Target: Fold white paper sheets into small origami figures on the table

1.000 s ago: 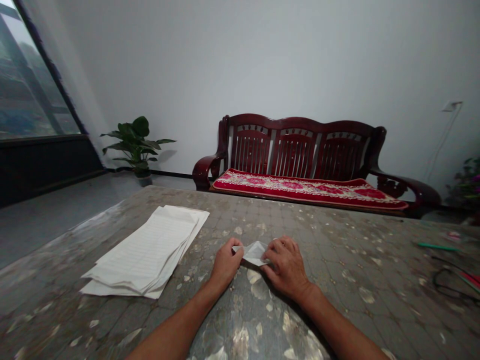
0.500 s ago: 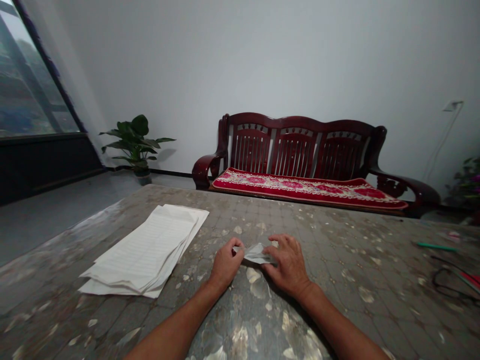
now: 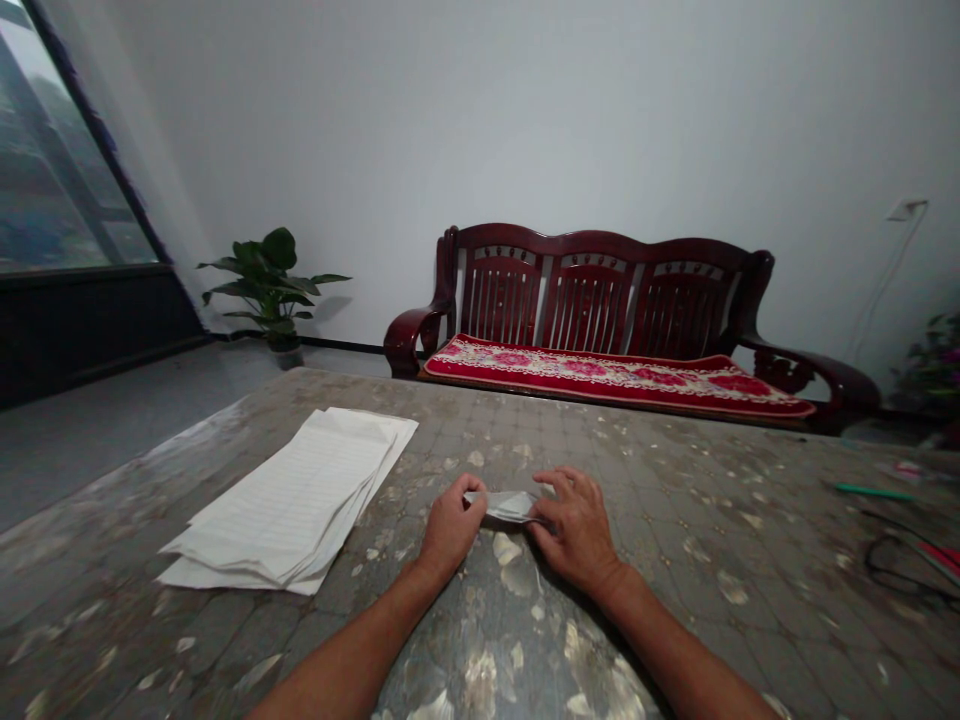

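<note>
A small piece of folded white paper [image 3: 510, 506] is stretched between my two hands, low over the patterned tabletop. My left hand [image 3: 454, 520] pinches its left end between thumb and curled fingers. At the right end, my right hand [image 3: 574, 522] grips the paper between thumb and forefinger, its other fingers bent above. Parts of both ends are hidden by the fingers. To the left of my hands lies a loose stack of lined paper sheets [image 3: 292, 500].
The table [image 3: 675, 620] has a grey floral cover. On its right side are a green pen [image 3: 874, 492], dark-framed glasses [image 3: 892, 570] and a red item [image 3: 941, 558]. Beyond stand a wooden bench [image 3: 585, 300] with a red floral cushion and a potted plant [image 3: 277, 275].
The folded paper's raised peak has gone down, and it now looks flatter and more strip-like between my hands. My right hand's fingers have shifted slightly; my left hand stays nearly still.
</note>
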`<state>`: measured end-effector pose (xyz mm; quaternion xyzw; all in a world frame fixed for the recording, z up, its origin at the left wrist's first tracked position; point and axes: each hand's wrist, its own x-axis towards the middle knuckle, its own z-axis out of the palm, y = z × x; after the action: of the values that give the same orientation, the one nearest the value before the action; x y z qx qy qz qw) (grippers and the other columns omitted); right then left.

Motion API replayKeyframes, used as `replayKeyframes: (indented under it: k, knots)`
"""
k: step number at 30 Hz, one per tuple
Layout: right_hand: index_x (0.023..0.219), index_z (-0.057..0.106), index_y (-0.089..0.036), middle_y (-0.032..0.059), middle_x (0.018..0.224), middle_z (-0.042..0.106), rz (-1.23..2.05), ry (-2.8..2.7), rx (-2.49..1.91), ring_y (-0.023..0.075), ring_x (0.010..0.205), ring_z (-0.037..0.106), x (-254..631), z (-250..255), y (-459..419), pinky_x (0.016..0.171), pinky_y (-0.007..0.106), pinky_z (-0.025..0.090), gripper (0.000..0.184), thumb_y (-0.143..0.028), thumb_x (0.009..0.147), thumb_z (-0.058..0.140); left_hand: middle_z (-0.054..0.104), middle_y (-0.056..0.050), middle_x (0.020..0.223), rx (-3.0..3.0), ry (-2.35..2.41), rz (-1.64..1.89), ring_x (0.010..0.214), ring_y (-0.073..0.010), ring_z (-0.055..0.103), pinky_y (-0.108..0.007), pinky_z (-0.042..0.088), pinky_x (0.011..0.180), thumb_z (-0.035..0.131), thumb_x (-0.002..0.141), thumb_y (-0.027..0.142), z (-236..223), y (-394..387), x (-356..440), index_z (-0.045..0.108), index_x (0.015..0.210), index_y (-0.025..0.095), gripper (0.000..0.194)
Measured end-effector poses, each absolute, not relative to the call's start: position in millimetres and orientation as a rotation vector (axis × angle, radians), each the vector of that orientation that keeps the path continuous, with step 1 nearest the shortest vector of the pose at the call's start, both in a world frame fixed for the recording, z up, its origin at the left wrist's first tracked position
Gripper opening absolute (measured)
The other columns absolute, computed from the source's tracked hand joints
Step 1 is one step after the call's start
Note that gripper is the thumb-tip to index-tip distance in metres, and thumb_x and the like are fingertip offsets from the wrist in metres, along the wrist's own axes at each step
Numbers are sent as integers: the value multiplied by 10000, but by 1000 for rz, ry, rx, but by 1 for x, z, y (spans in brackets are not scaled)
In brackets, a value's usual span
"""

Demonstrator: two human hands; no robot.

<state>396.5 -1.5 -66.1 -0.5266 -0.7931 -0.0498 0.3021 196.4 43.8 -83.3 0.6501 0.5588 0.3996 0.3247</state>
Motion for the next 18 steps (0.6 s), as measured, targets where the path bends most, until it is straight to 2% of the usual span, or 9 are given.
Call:
replayKeyframes:
  k: [5, 18]
  knots:
    - [791, 689, -255, 32, 1191, 623, -131, -2072, -1398, 296, 1182, 428, 398, -71, 1, 1016, 482, 304, 117, -180, 702, 677, 558, 41, 656, 1728, 1488, 1027, 619, -142, 533, -233, 352, 614, 458, 768, 274, -85, 45, 195, 575, 773, 201, 138]
    - [1084, 620, -243, 68, 1159, 628, -93, -2002, -1340, 262, 1085, 527, 405, -69, 2, 946, 417, 400, 390, -158, 704, 642, 687, 2, 802, 1746, 1432, 1061, 711, -163, 640, -245, 434, 668, 487, 825, 334, -80, 41, 195, 628, 874, 202, 199]
